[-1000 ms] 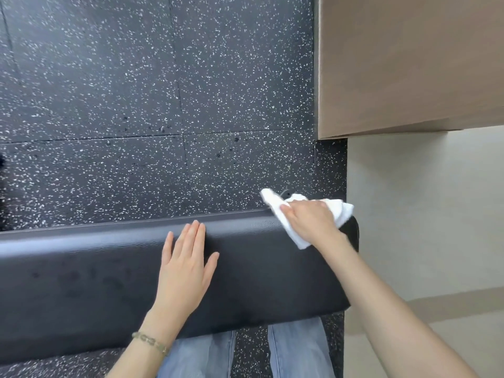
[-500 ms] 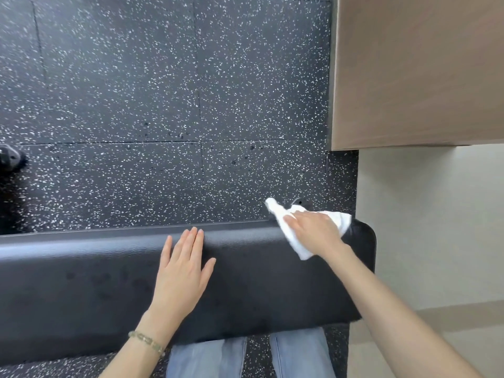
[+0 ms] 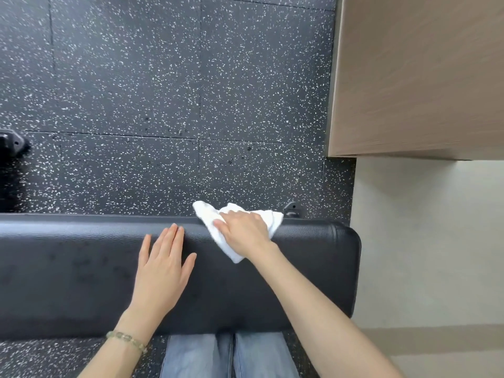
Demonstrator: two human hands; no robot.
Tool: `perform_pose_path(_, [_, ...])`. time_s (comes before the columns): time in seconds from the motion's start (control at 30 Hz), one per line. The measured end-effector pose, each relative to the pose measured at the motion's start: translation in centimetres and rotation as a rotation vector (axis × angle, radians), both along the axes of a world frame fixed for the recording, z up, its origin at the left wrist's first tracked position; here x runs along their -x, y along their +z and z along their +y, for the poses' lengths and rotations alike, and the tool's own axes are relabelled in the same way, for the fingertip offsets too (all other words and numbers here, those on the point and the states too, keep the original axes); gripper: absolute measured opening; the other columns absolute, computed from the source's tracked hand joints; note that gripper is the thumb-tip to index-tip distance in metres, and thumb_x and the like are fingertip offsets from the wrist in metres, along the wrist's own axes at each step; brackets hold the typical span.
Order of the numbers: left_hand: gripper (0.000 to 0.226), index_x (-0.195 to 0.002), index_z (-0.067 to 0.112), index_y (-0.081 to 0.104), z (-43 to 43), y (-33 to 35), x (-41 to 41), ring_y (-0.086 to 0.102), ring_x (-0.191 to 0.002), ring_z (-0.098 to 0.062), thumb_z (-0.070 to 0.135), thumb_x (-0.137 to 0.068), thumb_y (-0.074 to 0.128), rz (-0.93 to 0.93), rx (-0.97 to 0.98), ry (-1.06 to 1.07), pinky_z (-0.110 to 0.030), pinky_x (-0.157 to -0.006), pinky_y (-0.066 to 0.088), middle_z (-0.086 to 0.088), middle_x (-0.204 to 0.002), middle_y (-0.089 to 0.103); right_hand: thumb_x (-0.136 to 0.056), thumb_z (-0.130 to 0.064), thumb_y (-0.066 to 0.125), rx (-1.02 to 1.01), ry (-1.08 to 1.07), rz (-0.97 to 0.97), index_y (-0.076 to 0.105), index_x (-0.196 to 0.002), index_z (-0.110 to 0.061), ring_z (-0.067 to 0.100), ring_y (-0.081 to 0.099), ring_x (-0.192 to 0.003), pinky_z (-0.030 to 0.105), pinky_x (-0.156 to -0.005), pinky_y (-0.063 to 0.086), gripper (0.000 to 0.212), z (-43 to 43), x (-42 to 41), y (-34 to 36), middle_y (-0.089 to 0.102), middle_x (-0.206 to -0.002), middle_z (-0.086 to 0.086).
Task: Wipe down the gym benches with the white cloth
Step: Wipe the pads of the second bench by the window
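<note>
Black bench (image 3: 313,263) bearing white cloth (image 3: 211,223) spans speckled rubber floor (image 3: 163,91).

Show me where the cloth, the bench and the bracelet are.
cloth (image 3: 206,215), head view, near its bare left corner.
bench (image 3: 313,255), head view, bare padding near its right end.
bracelet (image 3: 126,339), head view, beads on the wrist.

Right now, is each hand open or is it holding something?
Left hand: open, flat on the black bench pad.
Right hand: grips the white cloth against the pad's far edge.
</note>
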State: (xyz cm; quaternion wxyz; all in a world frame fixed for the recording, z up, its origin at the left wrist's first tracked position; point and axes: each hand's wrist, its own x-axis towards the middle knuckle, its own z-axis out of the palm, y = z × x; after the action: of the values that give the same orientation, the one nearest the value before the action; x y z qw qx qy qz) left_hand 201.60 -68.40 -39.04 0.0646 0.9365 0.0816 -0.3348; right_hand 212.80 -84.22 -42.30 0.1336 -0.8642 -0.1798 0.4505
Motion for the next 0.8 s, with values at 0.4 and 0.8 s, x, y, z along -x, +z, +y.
perform_pose_path(0.4, [0.073,-0.132,-0.001,0.049,-0.6,-0.1,0.6,0.047,-0.126,-0.030,0.050,-0.098,0.009,-0.022,0.006,0.036,-0.048,-0.110,0.021,-0.017,-0.137,0.050,-0.099,-0.039,0.021,0.308,-0.155,-0.012,0.064,-0.105,-0.022,0.025,0.055,-0.109,0.048,-0.104,0.027,0.046,-12.1,-1.7,-0.2,0.065,-0.111,0.005])
perform_pose_path(0.8, [0.072,-0.132,0.001,0.050,4.1,0.0,1.3,0.046,-0.127,-0.029,0.049,-0.098,0.008,-0.014,0.072,-0.075,-0.046,-0.110,0.022,-0.015,-0.138,0.049,-0.101,-0.043,0.022,0.090,-0.096,0.011,0.062,-0.112,-0.024,0.023,0.053,-0.112,0.045,-0.102,0.024,0.046,0.5,1.4,-0.6,0.064,-0.116,-0.001])
